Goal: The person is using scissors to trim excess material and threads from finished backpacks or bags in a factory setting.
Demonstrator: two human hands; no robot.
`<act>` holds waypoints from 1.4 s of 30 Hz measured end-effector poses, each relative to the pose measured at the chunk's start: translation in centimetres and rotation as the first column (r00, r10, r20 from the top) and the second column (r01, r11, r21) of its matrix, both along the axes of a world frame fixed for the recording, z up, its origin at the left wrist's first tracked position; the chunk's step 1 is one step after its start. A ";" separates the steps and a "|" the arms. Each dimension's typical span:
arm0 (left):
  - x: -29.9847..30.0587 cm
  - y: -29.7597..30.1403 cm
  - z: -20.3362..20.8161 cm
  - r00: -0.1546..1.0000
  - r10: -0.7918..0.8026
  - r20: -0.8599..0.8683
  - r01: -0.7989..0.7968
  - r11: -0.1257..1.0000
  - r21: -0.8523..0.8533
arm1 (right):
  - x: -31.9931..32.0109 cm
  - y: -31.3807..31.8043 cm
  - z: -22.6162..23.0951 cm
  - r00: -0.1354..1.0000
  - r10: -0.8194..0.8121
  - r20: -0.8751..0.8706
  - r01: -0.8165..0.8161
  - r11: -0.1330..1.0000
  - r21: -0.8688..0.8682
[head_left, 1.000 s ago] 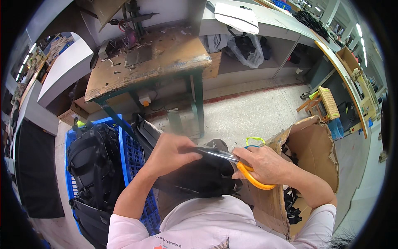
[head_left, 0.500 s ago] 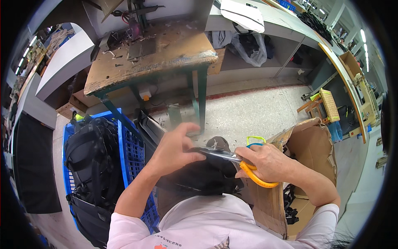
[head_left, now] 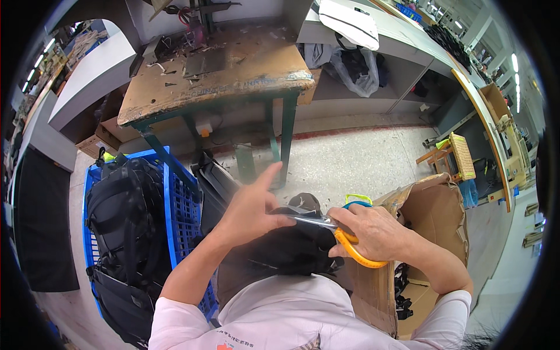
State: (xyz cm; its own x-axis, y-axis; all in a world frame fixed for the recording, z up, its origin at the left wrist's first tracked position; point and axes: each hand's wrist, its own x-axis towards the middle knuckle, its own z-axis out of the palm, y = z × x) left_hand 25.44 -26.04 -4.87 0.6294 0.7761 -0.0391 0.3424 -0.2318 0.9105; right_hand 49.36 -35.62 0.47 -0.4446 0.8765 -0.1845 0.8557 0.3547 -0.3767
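A pair of scissors (head_left: 357,254) with orange and blue-green handles is in my right hand (head_left: 373,233), whose fingers are wrapped through the loops. The blades point left, toward my left hand (head_left: 251,210). The thumb and curled fingers of that hand close around the blade tips, while its index finger stretches upward, slightly blurred. Whether a small scrap is also pinched there cannot be made out. Below both hands, black cloth (head_left: 280,251) covers my lap area.
At left stands a blue plastic crate (head_left: 170,216) packed with black backpacks (head_left: 125,204). An open cardboard box (head_left: 431,204) holding black pieces is at right. A worn wooden table (head_left: 245,76) lies ahead, and a small stool (head_left: 461,154) stands far right.
My left index finger has straightened from a curve and now points up. The scissors and both hands have shifted only slightly, while the view has tilted a little.
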 end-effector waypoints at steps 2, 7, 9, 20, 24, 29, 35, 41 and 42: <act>0.0 -0.1 0.0 1.000 -0.004 0.002 0.004 1.000 -0.024 | 0.0 0.3 -0.3 1.000 0.013 0.016 -0.013 0.999 -0.032; -0.2 0.2 -0.2 1.000 -0.006 0.020 0.006 1.000 -0.004 | 0.4 0.2 -0.4 0.996 -0.065 -0.059 0.058 0.992 -0.108; 0.0 0.3 -0.1 1.000 0.008 0.016 -0.007 0.999 -0.034 | 0.6 0.4 -0.3 0.981 -0.124 -0.152 0.110 0.989 -0.101; -0.8 3.3 -2.0 0.981 -0.159 -0.107 0.174 0.972 0.155 | -2.1 3.6 -6.3 0.450 -0.567 -0.690 0.278 0.823 -0.495; -5.1 6.2 -2.8 0.909 -0.317 -0.271 0.348 0.935 0.072 | -1.9 3.2 -6.4 0.386 -0.637 -0.667 0.319 0.771 -0.551; -7.2 7.4 -5.5 0.950 -0.138 -0.280 0.191 0.967 0.170 | -2.0 3.0 -6.7 0.309 -0.660 -0.685 0.284 0.751 -0.595; -9.6 9.5 -9.9 0.962 0.113 -0.248 -0.052 0.969 0.242 | -1.7 2.3 -6.7 0.337 -0.632 -0.698 0.307 0.774 -0.553; -13.0 11.1 -14.8 0.967 0.246 0.062 -0.224 0.943 -0.247 | -1.2 1.1 -6.5 0.320 -0.656 -0.684 0.312 0.755 -0.577; -13.4 10.6 -15.5 0.920 0.339 0.199 -0.227 0.872 -0.434 | -1.0 0.8 -6.5 0.298 -0.661 -0.688 0.306 0.749 -0.587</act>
